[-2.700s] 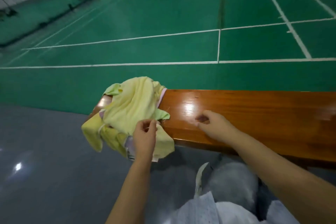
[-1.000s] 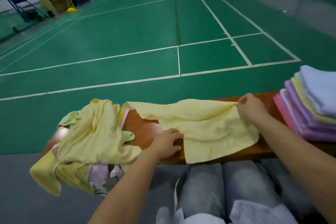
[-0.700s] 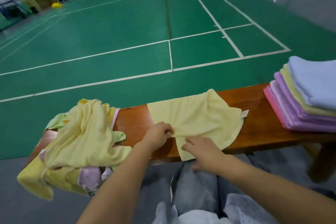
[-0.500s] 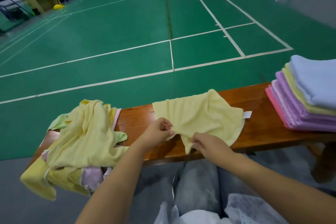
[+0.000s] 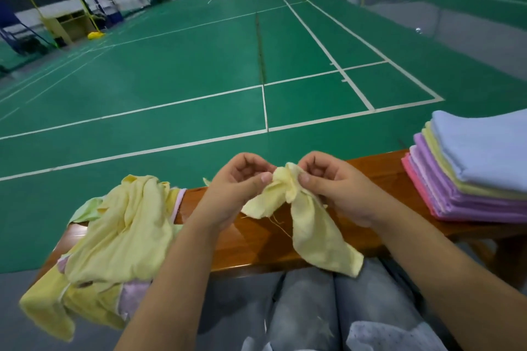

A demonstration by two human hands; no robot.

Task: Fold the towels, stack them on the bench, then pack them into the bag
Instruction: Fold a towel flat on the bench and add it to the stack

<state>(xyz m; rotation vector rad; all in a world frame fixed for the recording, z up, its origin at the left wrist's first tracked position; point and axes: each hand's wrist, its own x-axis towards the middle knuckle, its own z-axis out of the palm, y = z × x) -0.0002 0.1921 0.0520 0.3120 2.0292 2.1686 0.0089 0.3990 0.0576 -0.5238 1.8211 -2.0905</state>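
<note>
The folded stack [image 5: 482, 177] runs off the right edge (its far end unseen).

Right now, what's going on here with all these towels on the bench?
A person is partway through folding towels at a wooden bench beside a green court. Both the left hand and the right hand pinch one yellow towel by its top edge, lifted and bunched, its lower end hanging over the bench's front edge. A heap of unfolded towels lies at the left end; a neat folded stack sits on the right. No bag is visible.
</note>
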